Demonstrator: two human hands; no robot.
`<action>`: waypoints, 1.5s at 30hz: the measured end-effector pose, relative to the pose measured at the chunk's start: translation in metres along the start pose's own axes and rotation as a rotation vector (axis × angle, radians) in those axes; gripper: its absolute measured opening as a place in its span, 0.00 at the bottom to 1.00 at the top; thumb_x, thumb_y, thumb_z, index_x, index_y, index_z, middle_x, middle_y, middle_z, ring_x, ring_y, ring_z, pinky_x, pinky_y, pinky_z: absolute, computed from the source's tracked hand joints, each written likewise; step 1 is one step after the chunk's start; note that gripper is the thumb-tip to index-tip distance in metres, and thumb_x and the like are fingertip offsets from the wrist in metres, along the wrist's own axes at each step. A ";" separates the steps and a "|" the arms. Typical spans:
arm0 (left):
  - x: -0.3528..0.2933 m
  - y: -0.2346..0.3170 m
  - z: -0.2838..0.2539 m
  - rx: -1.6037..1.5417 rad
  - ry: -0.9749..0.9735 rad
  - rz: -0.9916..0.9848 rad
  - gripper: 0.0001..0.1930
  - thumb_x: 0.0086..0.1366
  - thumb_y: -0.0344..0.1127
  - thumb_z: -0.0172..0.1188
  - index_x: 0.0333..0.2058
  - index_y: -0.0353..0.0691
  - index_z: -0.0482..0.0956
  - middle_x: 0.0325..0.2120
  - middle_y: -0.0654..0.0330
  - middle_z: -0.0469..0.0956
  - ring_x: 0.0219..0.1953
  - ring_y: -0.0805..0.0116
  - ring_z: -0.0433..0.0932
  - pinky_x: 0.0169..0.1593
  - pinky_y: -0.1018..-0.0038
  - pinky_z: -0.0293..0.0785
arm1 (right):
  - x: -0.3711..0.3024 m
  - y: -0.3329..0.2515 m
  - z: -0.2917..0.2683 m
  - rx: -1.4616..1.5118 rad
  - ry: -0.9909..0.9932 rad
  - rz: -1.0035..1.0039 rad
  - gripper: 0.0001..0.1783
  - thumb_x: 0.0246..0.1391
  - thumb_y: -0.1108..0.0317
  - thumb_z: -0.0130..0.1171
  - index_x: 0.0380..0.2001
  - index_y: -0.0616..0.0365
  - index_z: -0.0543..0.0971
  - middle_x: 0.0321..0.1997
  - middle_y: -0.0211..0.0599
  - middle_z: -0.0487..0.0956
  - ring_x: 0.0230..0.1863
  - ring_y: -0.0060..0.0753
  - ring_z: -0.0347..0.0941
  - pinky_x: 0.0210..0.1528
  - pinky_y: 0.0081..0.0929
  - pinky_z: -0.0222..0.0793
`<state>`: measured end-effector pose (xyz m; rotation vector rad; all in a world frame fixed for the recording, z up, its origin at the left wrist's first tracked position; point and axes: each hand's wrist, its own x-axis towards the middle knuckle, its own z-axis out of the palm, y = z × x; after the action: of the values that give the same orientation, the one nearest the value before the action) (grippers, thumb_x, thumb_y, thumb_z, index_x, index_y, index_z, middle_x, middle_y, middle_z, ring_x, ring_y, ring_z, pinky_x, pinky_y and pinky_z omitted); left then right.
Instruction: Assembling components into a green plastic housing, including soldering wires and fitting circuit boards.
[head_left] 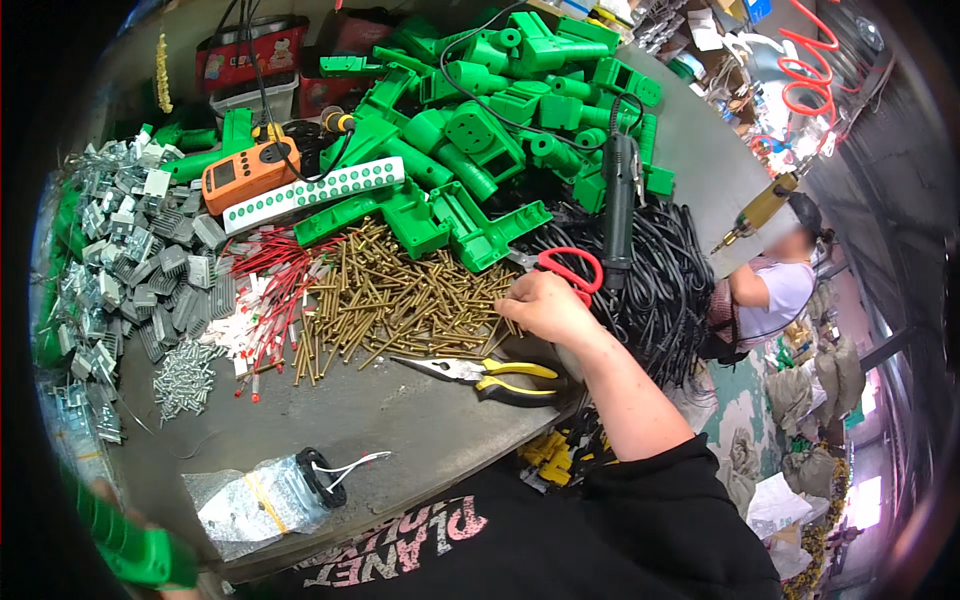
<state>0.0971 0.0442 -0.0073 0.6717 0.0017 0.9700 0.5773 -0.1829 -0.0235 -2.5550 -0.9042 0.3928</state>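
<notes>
My right hand [548,308] is at the right edge of a heap of thin brass-coloured rods [395,295], fingers bent and pressed together. Whatever is between its fingertips is hidden. Red-handled scissors [572,268] lie just beyond that hand, and pliers with yellow and black handles [490,378] rest on the near side of it. At the lower left rim my left hand [104,490] shows only in part, closed around a green plastic housing [135,545]. The housing is blurred and partly cut off by the picture's dark edge.
Green housings [470,130] are piled at the back. Black cables [665,290] lie under a hanging electric screwdriver [620,200]. Grey metal parts [150,270], small screws [187,380], red wires [275,270], a power strip [315,195] and a bubble-wrapped part [265,500] share the table. Another person [775,285] sits right.
</notes>
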 end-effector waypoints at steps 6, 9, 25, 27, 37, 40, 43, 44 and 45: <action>-0.001 -0.042 0.006 0.407 0.057 -0.131 0.40 0.62 0.32 0.62 0.69 0.36 0.51 0.58 0.52 0.70 0.56 0.58 0.74 0.60 0.58 0.72 | 0.003 -0.013 0.006 0.137 0.081 -0.183 0.17 0.55 0.59 0.60 0.35 0.65 0.79 0.33 0.51 0.81 0.37 0.45 0.79 0.41 0.38 0.72; 0.044 -0.074 0.047 0.262 0.079 -0.254 0.38 0.51 0.27 0.72 0.61 0.33 0.65 0.51 0.51 0.76 0.53 0.59 0.76 0.60 0.61 0.71 | -0.033 -0.045 -0.011 0.536 0.077 -0.360 0.09 0.62 0.72 0.59 0.43 0.62 0.72 0.36 0.31 0.74 0.39 0.22 0.71 0.41 0.24 0.68; 0.018 -0.110 0.054 0.204 0.014 -0.236 0.26 0.59 0.26 0.71 0.54 0.28 0.70 0.49 0.50 0.79 0.50 0.64 0.79 0.56 0.67 0.74 | -0.115 -0.170 0.041 1.067 -0.159 -0.840 0.11 0.60 0.78 0.61 0.45 0.65 0.73 0.44 0.43 0.79 0.46 0.30 0.75 0.51 0.28 0.71; 0.018 -0.111 0.053 0.191 0.002 -0.209 0.26 0.59 0.26 0.71 0.54 0.27 0.71 0.48 0.50 0.79 0.49 0.65 0.79 0.55 0.68 0.75 | -0.116 -0.172 0.034 1.290 -0.375 -0.565 0.10 0.61 0.78 0.60 0.45 0.65 0.73 0.44 0.42 0.79 0.46 0.28 0.76 0.50 0.28 0.72; 0.016 -0.123 0.054 0.278 0.048 -0.181 0.24 0.56 0.26 0.73 0.50 0.31 0.74 0.45 0.54 0.80 0.47 0.68 0.79 0.53 0.70 0.76 | -0.114 -0.149 0.023 0.993 0.024 -0.898 0.16 0.52 0.80 0.70 0.44 0.63 0.79 0.40 0.47 0.84 0.38 0.34 0.83 0.40 0.29 0.80; 0.014 -0.131 0.056 0.432 0.042 -0.166 0.27 0.53 0.29 0.76 0.49 0.34 0.74 0.44 0.54 0.80 0.47 0.64 0.79 0.52 0.67 0.75 | -0.121 -0.161 0.041 0.992 0.101 -0.980 0.10 0.50 0.80 0.69 0.35 0.60 0.80 0.41 0.44 0.85 0.36 0.39 0.84 0.39 0.31 0.80; 0.008 -0.117 0.040 0.865 -0.013 -0.144 0.31 0.54 0.29 0.72 0.55 0.37 0.69 0.51 0.54 0.73 0.54 0.63 0.73 0.60 0.66 0.67 | -0.117 -0.166 0.034 0.808 0.171 -1.138 0.08 0.52 0.76 0.71 0.34 0.60 0.81 0.42 0.43 0.86 0.37 0.40 0.85 0.38 0.30 0.81; 0.005 -0.120 0.027 0.799 0.002 -0.130 0.33 0.53 0.33 0.73 0.56 0.36 0.69 0.52 0.53 0.72 0.55 0.62 0.72 0.61 0.64 0.66 | -0.116 -0.163 0.033 0.842 0.117 -1.101 0.08 0.52 0.76 0.70 0.34 0.60 0.80 0.41 0.43 0.85 0.37 0.41 0.84 0.37 0.30 0.80; 0.008 -0.122 0.029 0.741 0.027 -0.125 0.36 0.52 0.36 0.74 0.57 0.36 0.69 0.54 0.52 0.72 0.57 0.60 0.71 0.61 0.63 0.65 | -0.117 -0.161 0.034 0.889 0.059 -1.059 0.07 0.52 0.76 0.70 0.33 0.60 0.80 0.40 0.43 0.85 0.36 0.41 0.84 0.36 0.30 0.79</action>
<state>0.2031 -0.0114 -0.0463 1.3199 0.4397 0.8478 0.3903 -0.1350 0.0352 -1.0817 -1.4619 0.2732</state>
